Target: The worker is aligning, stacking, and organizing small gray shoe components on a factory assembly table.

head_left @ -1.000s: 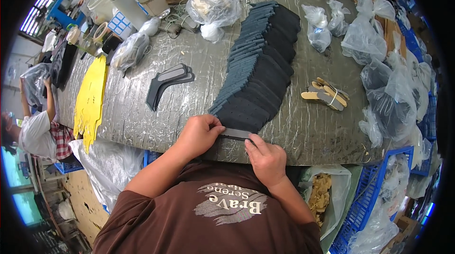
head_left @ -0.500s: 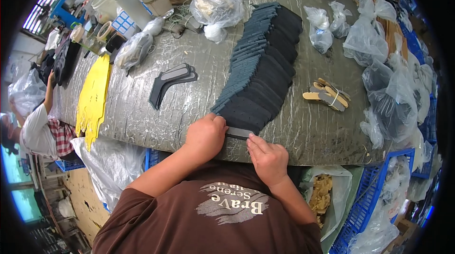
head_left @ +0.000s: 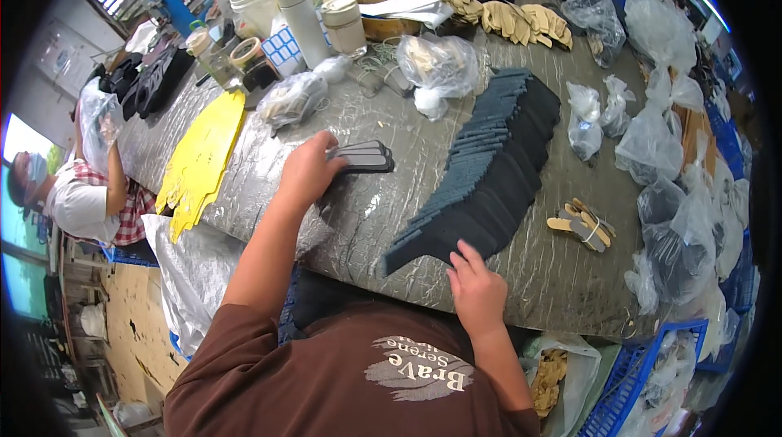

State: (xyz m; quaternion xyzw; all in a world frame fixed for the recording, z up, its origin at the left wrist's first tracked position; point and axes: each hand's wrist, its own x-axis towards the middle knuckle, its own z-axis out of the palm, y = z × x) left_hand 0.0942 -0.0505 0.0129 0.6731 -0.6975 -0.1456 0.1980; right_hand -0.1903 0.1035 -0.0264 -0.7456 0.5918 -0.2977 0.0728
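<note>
A long, overlapping row of black angled flat pieces point(head_left: 497, 176) with blue-grey edges runs across the table. My right hand point(head_left: 478, 290) is at its near end, fingers apart and holding nothing; the fingertips are at the edge of the front piece. Farther left, my left hand point(head_left: 308, 166) is closed at the small stack of black angled pieces with grey strips point(head_left: 364, 155). Its thumb and fingers pinch the stack's left part, and the palm hides much of it. How many pieces the fingers grip does not show.
Right of the row lies a banded bundle of tan and grey strips point(head_left: 583, 225). Yellow sheets point(head_left: 202, 156) hang over the left edge. Tubs, a grey cylinder point(head_left: 301, 26) and plastic bags point(head_left: 437, 64) stand behind. Blue crates point(head_left: 623, 376) flank the right side. A co-worker point(head_left: 85, 201) is at left.
My left hand has moved from the row's near end to the small stack, and the grey-stripped piece is gone from the row's front. My right hand has let go. The view has tilted up.
</note>
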